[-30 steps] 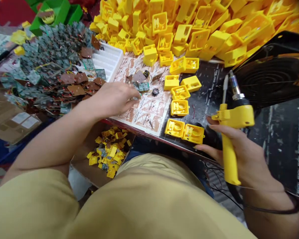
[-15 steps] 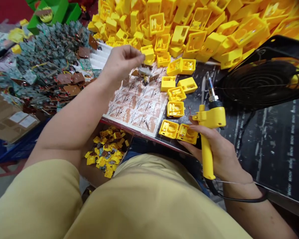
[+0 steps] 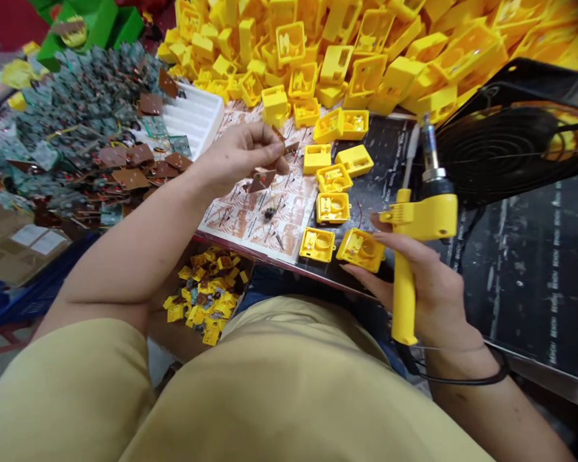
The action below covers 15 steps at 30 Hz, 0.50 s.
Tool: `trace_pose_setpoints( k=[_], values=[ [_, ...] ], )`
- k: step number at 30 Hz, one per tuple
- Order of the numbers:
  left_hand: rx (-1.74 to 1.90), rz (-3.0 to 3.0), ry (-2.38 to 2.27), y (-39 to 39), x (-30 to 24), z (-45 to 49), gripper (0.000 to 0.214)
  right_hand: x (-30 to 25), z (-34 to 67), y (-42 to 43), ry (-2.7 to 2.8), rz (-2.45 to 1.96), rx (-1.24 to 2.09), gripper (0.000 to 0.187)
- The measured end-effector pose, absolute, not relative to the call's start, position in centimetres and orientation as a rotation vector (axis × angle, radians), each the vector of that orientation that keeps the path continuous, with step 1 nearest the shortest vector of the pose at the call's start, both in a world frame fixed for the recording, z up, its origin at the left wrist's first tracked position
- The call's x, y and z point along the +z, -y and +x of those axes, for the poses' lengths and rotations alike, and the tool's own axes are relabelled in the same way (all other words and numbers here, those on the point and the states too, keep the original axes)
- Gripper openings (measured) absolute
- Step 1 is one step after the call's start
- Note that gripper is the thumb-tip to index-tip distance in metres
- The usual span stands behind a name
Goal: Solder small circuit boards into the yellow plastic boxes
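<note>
My left hand [image 3: 250, 154] is closed in a pinch over the patterned paper, on a small brown circuit board [image 3: 261, 181]; the fingers partly hide it. Below it a small dark clump [image 3: 270, 213] lies on the paper. My right hand [image 3: 428, 276] is wrapped round a yellow soldering gun [image 3: 403, 289], its metal tip [image 3: 429, 144] pointing up and away. The thumb and fingers of that hand also hold an open yellow plastic case [image 3: 361, 249] at the table edge. Left of it another open yellow case [image 3: 317, 244] rests apart.
Several yellow cases [image 3: 332, 208] stand in a row, with a large heap of them [image 3: 337, 64] behind. Circuit boards [image 3: 101, 109] are piled at the left beside a white foam tray [image 3: 207, 119]. A black fan [image 3: 501, 147] stands at the right. A box of yellow parts [image 3: 207, 295] sits below.
My left hand has come down and nearer, and the brown board shows more clearly. The dark clump now shows on the paper. The case in my right hand has moved apart from its neighbour.
</note>
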<state>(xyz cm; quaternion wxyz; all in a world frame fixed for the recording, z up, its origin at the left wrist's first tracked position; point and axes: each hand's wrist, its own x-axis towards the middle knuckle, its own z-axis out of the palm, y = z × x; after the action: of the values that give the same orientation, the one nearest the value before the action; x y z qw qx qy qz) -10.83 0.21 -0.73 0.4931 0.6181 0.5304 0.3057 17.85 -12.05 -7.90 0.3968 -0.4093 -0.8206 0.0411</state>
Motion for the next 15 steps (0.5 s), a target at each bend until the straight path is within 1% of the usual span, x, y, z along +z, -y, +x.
trace_pose_setpoints(
  k=[4,6,9,15],
  values=[
    [0.741,1.281,-1.239,0.9,-1.7,-11.1,0.011,-8.2,18.2,11.9,2.119,-1.056,0.094,0.058],
    [0.792,1.311,-1.234,0.8,-2.3,-11.4,0.011,-8.2,18.0,11.8,2.121,-1.042,0.084,0.061],
    [0.819,1.506,-1.269,0.5,-3.4,-12.4,0.023,-8.0,17.4,11.7,2.135,-0.999,0.096,0.067],
    [0.772,2.162,-1.460,2.4,-3.7,-14.8,0.056,-8.0,16.4,11.1,2.210,-0.928,0.109,0.053]
  ],
)
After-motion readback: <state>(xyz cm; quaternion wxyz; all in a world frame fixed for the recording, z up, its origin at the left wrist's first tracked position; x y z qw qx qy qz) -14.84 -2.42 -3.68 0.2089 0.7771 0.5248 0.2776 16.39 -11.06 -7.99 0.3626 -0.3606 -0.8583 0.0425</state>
